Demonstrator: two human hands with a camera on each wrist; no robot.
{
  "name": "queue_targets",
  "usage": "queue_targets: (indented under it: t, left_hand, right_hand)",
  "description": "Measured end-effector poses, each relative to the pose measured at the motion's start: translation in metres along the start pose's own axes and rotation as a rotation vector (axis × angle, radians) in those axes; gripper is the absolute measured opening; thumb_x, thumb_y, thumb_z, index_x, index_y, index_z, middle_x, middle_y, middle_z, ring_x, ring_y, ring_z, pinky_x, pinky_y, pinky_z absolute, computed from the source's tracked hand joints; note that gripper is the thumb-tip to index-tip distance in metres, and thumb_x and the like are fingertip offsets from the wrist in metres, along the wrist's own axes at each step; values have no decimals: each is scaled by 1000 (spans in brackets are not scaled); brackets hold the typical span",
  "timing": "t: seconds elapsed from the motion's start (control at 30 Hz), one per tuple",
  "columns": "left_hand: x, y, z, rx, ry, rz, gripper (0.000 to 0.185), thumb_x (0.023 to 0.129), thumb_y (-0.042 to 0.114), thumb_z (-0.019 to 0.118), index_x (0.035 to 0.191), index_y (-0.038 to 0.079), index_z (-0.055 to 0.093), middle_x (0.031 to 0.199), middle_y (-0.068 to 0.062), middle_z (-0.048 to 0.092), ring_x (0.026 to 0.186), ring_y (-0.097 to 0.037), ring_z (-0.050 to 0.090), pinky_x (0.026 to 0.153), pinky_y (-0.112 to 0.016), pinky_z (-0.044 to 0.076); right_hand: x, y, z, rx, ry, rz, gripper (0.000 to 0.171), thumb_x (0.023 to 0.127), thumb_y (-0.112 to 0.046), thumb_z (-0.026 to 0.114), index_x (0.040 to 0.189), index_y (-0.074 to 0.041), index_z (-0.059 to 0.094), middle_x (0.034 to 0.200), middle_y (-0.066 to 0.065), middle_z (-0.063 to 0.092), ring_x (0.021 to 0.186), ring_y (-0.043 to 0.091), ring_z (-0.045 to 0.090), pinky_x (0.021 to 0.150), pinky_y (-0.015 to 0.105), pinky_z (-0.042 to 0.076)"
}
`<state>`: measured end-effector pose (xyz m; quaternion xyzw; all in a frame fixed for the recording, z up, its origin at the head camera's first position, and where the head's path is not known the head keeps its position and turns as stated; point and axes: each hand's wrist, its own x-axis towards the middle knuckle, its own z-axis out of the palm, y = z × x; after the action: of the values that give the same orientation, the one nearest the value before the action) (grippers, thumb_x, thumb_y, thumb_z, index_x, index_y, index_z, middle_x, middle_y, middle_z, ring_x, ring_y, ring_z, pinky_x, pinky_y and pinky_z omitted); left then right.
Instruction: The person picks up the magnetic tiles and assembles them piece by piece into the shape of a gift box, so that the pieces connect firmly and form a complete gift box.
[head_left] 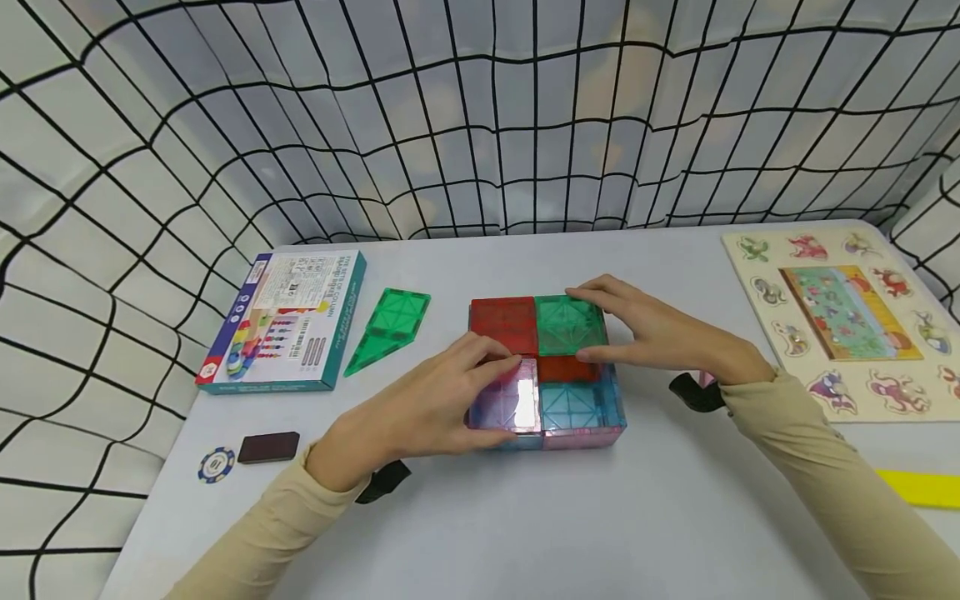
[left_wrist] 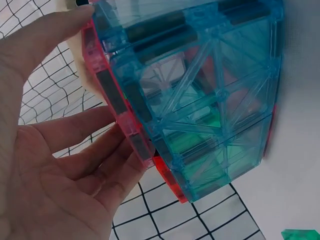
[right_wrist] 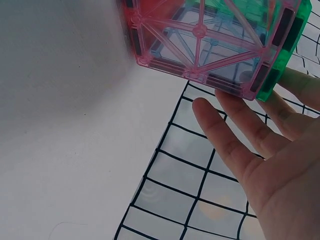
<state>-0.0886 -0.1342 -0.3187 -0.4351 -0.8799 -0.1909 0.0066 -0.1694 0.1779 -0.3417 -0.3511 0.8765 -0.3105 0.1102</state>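
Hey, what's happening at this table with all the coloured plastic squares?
A person is working on a low box built of translucent magnetic tiles in the middle of the white table. The left hand touches the pink square tile on top, and the right hand rests on the green square tile. A loose green tile, a blue cardboard box and a wooden animal puzzle board lie around it.

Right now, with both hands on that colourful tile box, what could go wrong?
The left hand and right hand only touch the top of the tile box with fairly straight fingers. A hard press might cave the top tiles in. A sideways nudge could perhaps split the thin walls apart, or slide the box toward the green tile.
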Motion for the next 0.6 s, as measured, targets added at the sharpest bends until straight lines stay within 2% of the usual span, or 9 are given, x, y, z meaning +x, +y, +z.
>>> queue_targets:
  t: [0.4,0.6]
  left_hand:
    - [-3,-3,4,0,44,0,77,83,42,89,141,-2,62,132,-9,58,121,-20,54,100,-32,55]
    - [-6,-5,8,13,92,25,76,84,41,88,141,-2,61,135,-10,57,123,-22,54,103,-36,53]
  right_hand:
    - [1,-1,0,-2,-4,9,80,95,-36,79,159,-5,42,152,12,46,139,32,46,115,59,41]
    - [1,-1,2,-16,-2,9,83,93,-35,81,159,-4,42,151,12,46,138,33,47,114,59,42]
